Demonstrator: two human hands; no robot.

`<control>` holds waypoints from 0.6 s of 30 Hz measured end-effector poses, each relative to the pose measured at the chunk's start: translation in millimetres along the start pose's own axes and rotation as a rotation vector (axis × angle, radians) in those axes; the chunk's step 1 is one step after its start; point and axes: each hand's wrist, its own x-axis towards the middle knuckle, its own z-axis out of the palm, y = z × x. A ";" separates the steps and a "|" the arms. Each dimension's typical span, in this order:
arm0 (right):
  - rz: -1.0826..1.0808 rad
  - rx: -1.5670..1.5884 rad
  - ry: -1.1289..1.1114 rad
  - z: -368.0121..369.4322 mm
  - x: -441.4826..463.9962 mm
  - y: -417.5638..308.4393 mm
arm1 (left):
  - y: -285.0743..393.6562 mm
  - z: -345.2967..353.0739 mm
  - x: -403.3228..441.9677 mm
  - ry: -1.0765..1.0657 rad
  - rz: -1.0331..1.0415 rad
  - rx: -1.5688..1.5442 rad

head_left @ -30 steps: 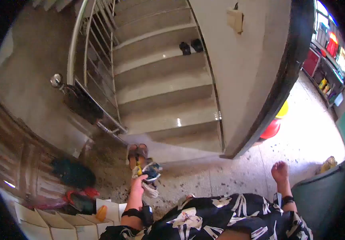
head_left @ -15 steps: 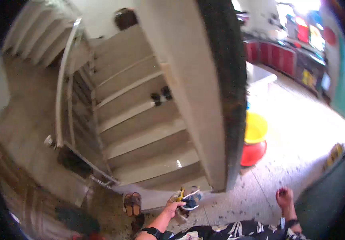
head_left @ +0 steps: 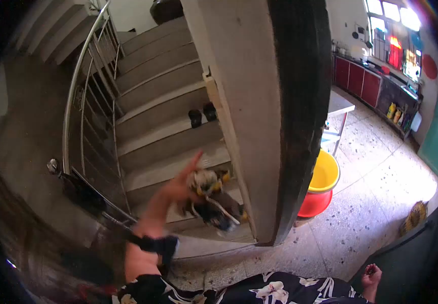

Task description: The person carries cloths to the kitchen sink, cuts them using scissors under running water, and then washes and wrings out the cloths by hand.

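My left hand (head_left: 178, 188) is raised over the lower stairs and closed around a pair of shoes (head_left: 214, 213). They are dark blue, white and yellow, and motion blurs them. One finger points out upward, away from the grip. Beyond the hand, two small black shoes (head_left: 195, 118) stand on a higher step. My right hand (head_left: 371, 276) hangs low at the right, beside the dark green panel. Its fingers are curled in, with a dark patch between them. I cannot make out whether it holds anything.
The stairs (head_left: 165, 131) rise ahead, with a metal railing (head_left: 72, 111) on the left and a thick pillar (head_left: 247, 111) on the right. Yellow (head_left: 326, 171) and red (head_left: 314, 204) basins are stacked behind the pillar. Further right is a kitchen with red cabinets (head_left: 356, 80).
My left hand has lifted the shoes from near the floor up over the lower stairs. My right hand has dropped lower in view. The brown slippers no longer show.
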 end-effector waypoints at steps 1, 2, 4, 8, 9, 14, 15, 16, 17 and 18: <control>-0.005 -0.008 -0.008 7.8 8.3 -0.7 | 13.8 -15.9 14.9 0.023 0.006 0.162; -0.011 -0.043 -0.038 16.0 13.8 -1.0 | 27.7 -31.8 29.6 0.047 0.008 0.325; 0.014 -0.111 -0.102 42.8 8.0 -2.0 | 51.9 -49.2 51.4 0.062 -0.078 0.366; -0.006 0.007 -0.138 110.4 -23.1 7.4 | 59.1 -67.6 90.1 0.078 -0.062 0.309; 0.015 0.008 -0.185 112.3 -21.9 7.2 | 58.8 -67.4 96.5 0.082 -0.089 0.249; -0.043 0.064 -0.455 110.2 -23.6 7.3 | 8.4 -28.5 118.7 0.130 0.049 0.030; -0.009 0.097 -0.316 117.5 -41.1 3.2 | -5.6 1.1 116.8 0.140 0.017 -0.120; -0.020 0.113 -0.358 109.5 -29.6 5.6 | -23.8 31.6 111.5 0.135 -0.030 -0.242; 0.003 0.096 -0.263 112.4 -33.8 1.6 | -45.7 69.0 99.9 0.115 -0.100 -0.336; 0.006 0.142 -0.222 115.6 -35.4 -2.6 | -66.7 103.2 87.0 0.098 -0.170 -0.427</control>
